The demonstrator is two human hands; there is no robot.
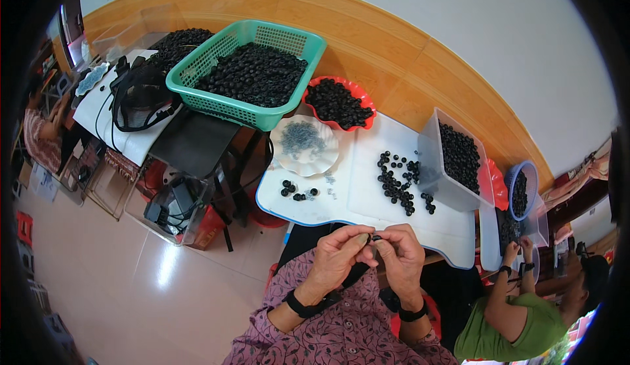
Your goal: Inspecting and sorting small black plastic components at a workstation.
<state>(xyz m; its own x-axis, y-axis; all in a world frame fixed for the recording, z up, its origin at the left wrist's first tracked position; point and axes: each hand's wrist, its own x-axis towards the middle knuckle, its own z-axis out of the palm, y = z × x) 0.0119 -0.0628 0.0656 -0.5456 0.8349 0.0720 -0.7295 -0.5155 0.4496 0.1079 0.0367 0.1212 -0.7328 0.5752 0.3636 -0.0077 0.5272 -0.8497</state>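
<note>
Left hand [338, 257]: lower centre, thumb and forefinger pinched nearly together on a black part [376, 237].
Right hand [401, 257]: just right of it, fingertips closed on the same part; its own fingers hide some of the grip.
Black part: small, between both sets of fingertips, before the near edge of the table [441, 235].
Step in hand: apparently fine fitting or checking; I cannot tell which.
Next move: probably calls for a steady pinch, since so small a piece could slip.
Loose parts [397, 184]: black, right of centre, near the plate [315, 167] of pale bits [303, 136].
Around: green basket [269, 117], upper left; red bowl [370, 100], upper centre; both hold black parts.
In the way: the bin [438, 182] closes off the loose parts' right side; a co-worker [518, 325] sits lower right.
</note>
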